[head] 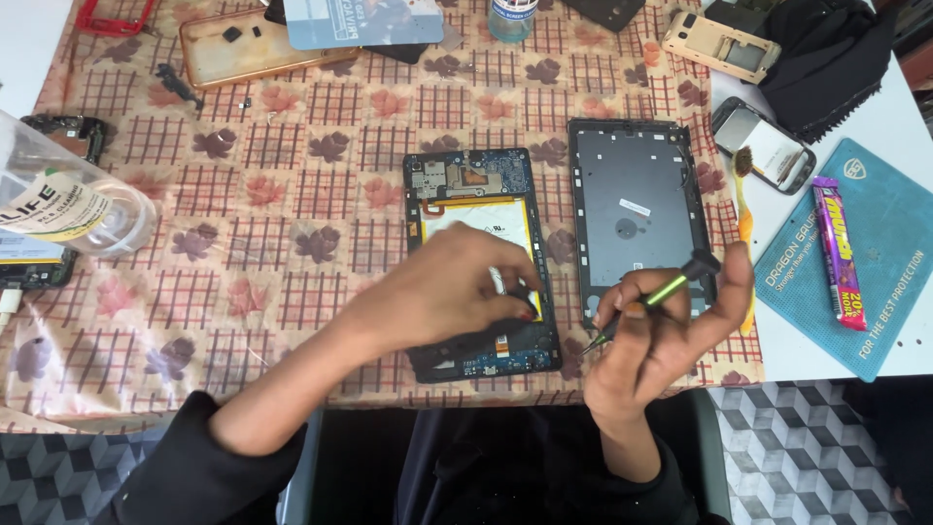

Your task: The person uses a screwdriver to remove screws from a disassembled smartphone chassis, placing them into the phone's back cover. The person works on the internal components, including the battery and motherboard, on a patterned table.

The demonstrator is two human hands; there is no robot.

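An opened tablet [473, 185] lies on the patterned cloth with its circuit board and white battery exposed. My left hand [447, 287] rests on its lower half, fingertips pinched at the battery's lower right corner. To the right lies the tablet's dark grey back cover [632, 209], inside face up. My right hand [661, 335] hovers over the cover's lower edge and holds a small screwdriver [659, 292] with a green shaft and black cap, tip pointing down-left.
A clear plastic bottle [68, 204] lies at the left. Phone parts [719, 44] and a phone frame [763, 146] sit at the top right, near a black cloth [836, 58]. A blue mat [855, 253] bears a purple candy bar [838, 253]. An orange brush [744, 224] lies beside the cover.
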